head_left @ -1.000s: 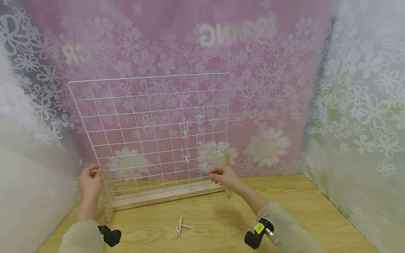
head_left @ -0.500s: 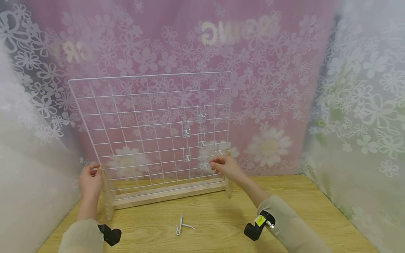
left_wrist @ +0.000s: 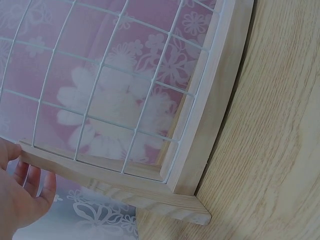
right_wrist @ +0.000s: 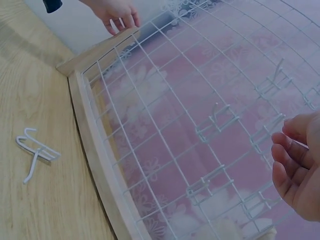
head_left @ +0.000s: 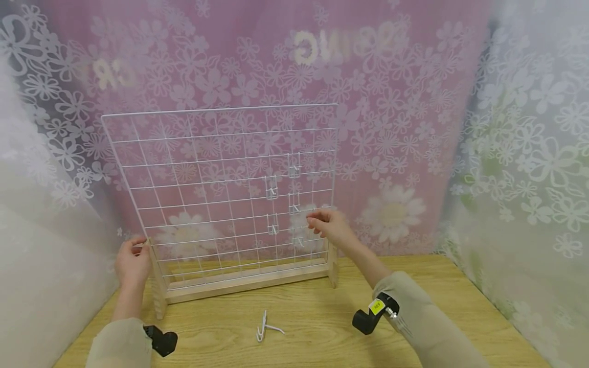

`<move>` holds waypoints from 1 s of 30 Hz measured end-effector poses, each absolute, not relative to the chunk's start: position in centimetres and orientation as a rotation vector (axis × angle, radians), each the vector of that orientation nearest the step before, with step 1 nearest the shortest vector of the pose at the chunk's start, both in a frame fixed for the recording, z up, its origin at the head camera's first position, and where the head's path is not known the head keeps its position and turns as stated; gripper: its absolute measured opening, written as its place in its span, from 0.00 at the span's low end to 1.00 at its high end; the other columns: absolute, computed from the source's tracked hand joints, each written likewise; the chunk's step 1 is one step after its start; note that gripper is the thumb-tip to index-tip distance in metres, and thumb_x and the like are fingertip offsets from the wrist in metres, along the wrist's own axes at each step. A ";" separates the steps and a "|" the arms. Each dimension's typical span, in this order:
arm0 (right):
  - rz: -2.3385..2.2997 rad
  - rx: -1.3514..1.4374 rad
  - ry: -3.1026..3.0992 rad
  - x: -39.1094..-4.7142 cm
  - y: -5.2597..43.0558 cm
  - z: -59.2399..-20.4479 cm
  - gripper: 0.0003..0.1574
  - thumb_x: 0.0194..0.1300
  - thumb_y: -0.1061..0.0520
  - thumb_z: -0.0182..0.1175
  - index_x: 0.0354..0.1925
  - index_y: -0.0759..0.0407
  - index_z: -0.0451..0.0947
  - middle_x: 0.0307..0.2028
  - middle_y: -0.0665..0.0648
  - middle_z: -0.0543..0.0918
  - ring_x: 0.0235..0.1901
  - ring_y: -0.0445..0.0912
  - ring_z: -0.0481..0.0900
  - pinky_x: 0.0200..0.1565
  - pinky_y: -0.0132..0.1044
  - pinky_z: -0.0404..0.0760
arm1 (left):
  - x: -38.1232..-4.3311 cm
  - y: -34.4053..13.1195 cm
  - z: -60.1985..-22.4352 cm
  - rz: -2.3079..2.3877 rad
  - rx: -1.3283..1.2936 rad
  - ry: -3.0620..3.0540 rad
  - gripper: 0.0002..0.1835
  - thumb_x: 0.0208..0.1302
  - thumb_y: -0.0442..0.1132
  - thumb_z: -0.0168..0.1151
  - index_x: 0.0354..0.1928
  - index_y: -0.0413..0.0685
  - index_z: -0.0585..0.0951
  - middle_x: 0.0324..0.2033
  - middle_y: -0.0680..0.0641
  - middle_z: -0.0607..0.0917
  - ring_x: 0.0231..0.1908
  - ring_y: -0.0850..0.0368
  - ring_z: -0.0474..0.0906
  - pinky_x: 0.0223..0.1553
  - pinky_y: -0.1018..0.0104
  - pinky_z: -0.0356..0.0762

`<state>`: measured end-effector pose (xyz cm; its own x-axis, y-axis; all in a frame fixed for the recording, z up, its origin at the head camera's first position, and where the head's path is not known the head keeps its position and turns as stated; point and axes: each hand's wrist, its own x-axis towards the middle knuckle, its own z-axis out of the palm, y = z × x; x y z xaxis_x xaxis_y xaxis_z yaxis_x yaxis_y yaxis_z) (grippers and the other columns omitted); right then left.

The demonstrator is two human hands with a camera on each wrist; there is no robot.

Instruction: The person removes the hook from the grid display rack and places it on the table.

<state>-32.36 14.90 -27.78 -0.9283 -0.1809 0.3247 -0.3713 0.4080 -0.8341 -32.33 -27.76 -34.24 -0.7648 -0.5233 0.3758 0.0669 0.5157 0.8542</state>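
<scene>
My left hand (head_left: 133, 263) pinched the top of the left upright post (left_wrist: 95, 176), the thumb side against the wood and the other fingers hanging loosely along its outer side. I judged that hold was there to steady the stand while my other hand was near the mesh. The white wire grid panel (head_left: 208, 203) stood upright, leaning on nothing behind it that I could see; the left post and the right upright post (head_left: 332, 266) flanked it, and the base rail (head_left: 246, 281) ran along its lower edge, presumably to keep it from tipping.

Several wire hooks (head_left: 273, 228) hung on the right half of the panel, their prongs facing me, likely so that the tips stayed within reach. My right hand (head_left: 335, 230) was just in front of that cluster, fingers softly bent, with nothing visible between them; whether a fingertip touched a prong I could not tell. One loose hook (head_left: 264, 328) lay on the wooden table (head_left: 391, 317) in front of the stand, between my forearms and well apart from both hands.

A second before, my right fingertips had been beside the lowest hook (head_left: 298, 242); now they were above it. My left hand and the loose hook had stayed put.
</scene>
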 end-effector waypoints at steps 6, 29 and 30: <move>1.532 0.507 -2.434 -32.6 14.9 -26.4 0.16 0.67 0.57 0.54 0.49 0.65 0.76 0.36 0.59 0.82 0.34 0.51 0.77 0.36 0.40 0.76 | -32.4 -27.7 -34.2 -1.257 0.375 -2.148 0.16 0.69 0.36 0.47 0.52 0.33 0.72 0.39 0.33 0.73 0.40 0.42 0.70 0.23 0.78 0.61; 1.690 0.459 -2.283 -34.2 14.8 -22.1 0.23 0.68 0.53 0.53 0.54 0.69 0.72 0.38 0.61 0.80 0.33 0.45 0.75 0.37 0.36 0.76 | -31.9 -27.5 -34.2 -1.276 0.362 -2.166 0.17 0.70 0.35 0.43 0.54 0.32 0.69 0.44 0.31 0.71 0.46 0.37 0.69 0.35 0.59 0.67; 1.691 0.459 -2.279 -34.3 14.8 -21.8 0.23 0.68 0.54 0.53 0.54 0.69 0.72 0.38 0.61 0.80 0.33 0.46 0.75 0.38 0.37 0.76 | -32.0 -27.5 -34.1 -1.275 0.358 -2.163 0.16 0.69 0.35 0.44 0.54 0.32 0.69 0.44 0.30 0.71 0.46 0.37 0.69 0.36 0.57 0.67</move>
<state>-34.27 14.76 -21.84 -0.9145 -0.0937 0.3936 -0.4039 0.2700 -0.8741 -31.96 -27.54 -34.15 -0.7862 -0.5052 0.3560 0.0670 0.5030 0.8617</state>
